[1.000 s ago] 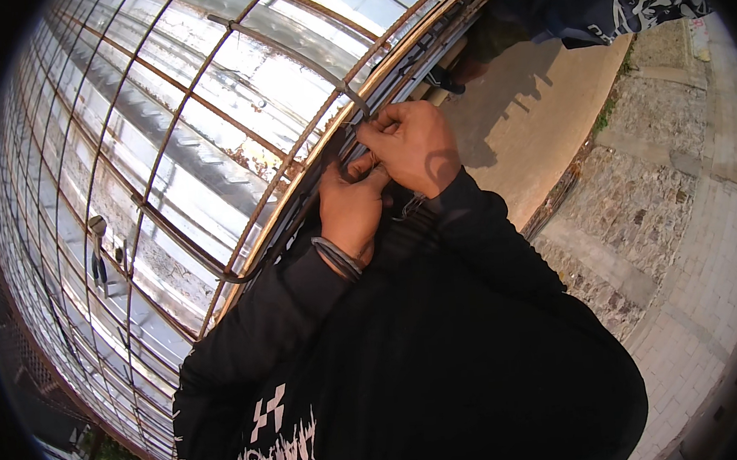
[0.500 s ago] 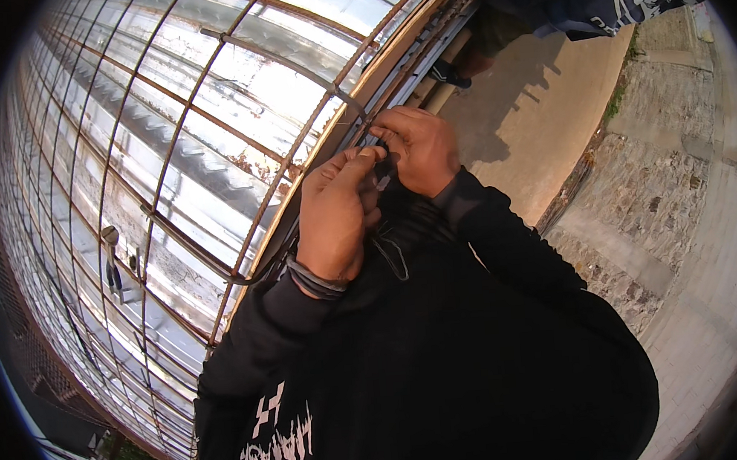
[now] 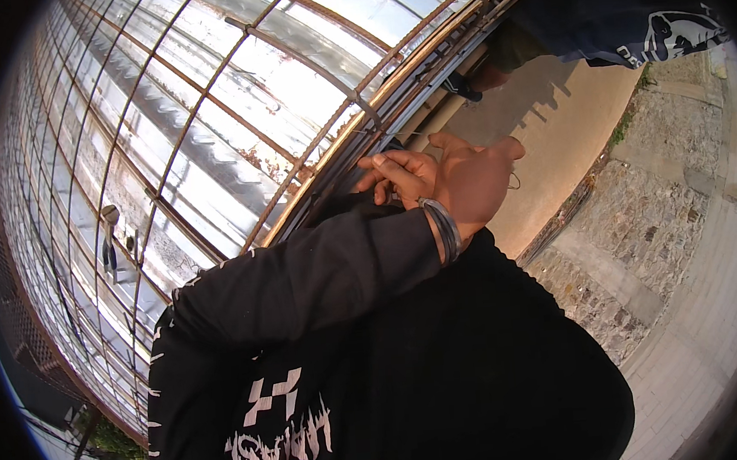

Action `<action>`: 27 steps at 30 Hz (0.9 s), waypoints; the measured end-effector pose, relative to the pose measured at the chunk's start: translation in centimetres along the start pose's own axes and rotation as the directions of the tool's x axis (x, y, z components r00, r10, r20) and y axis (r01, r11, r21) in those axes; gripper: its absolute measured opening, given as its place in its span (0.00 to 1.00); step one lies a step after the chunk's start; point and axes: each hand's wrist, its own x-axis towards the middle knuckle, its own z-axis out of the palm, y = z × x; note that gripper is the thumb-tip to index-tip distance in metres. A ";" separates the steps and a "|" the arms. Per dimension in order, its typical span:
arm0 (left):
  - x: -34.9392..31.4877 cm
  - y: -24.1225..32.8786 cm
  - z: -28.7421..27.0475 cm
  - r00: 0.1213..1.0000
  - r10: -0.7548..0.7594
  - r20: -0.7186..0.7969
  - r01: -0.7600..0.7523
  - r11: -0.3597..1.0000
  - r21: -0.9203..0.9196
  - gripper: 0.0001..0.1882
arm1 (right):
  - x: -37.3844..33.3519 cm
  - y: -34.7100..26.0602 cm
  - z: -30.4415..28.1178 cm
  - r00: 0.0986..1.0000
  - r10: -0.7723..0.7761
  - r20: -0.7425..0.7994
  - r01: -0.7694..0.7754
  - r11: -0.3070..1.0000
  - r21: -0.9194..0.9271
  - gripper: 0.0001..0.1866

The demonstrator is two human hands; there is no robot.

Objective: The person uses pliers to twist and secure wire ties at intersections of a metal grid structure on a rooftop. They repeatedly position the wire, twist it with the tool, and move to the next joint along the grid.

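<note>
My left arm crosses in front of my body. The left hand [image 3: 478,190], with dark bands at its wrist, is slightly blurred. A thin wire [image 3: 515,180] makes a small loop beside it, and a fine strand runs from its fingers toward the bars; the hand appears closed on this wire. My right hand [image 3: 401,176] lies partly behind it, fingers bent beside the edge of the rebar mesh [image 3: 294,168]. Whatever those fingers hold is hidden. Near them, a bent steel bar [image 3: 366,110] hooks over the mesh's edge.
Shiny corrugated metal sheets [image 3: 290,90] lie under the mesh. A tool with a rounded top and dark handles [image 3: 108,240] rests at left. Another person's dark clothing [image 3: 594,30] shows at upper right. A drop beside the edge leads down to tan ground [image 3: 544,175] and a stone wall [image 3: 641,211].
My left hand has swung right, across and past the right hand, with the wire loop now beside it. The right hand has dropped slightly lower. The view has shifted a little.
</note>
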 end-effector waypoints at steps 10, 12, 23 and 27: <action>0.2 2.2 -0.7 0.995 -0.093 0.034 0.083 0.972 0.219 0.10 | 2.6 -0.8 -0.3 0.954 -0.184 -0.236 0.164 0.981 -0.101 0.19; -0.3 3.7 -1.3 0.976 -0.177 0.129 0.167 0.982 0.083 0.11 | 3.6 0.3 -0.2 0.957 -0.182 -0.228 0.192 0.981 0.021 0.19; -3.6 3.7 -1.5 0.995 -0.071 0.069 0.056 0.979 0.198 0.23 | 2.6 -4.4 -2.0 0.962 0.266 0.059 -0.270 0.960 0.072 0.19; -7.1 3.5 -0.4 0.817 0.563 0.127 -0.570 0.752 0.330 0.24 | 2.6 -5.0 -2.4 0.832 0.343 0.435 -0.549 0.619 0.562 0.19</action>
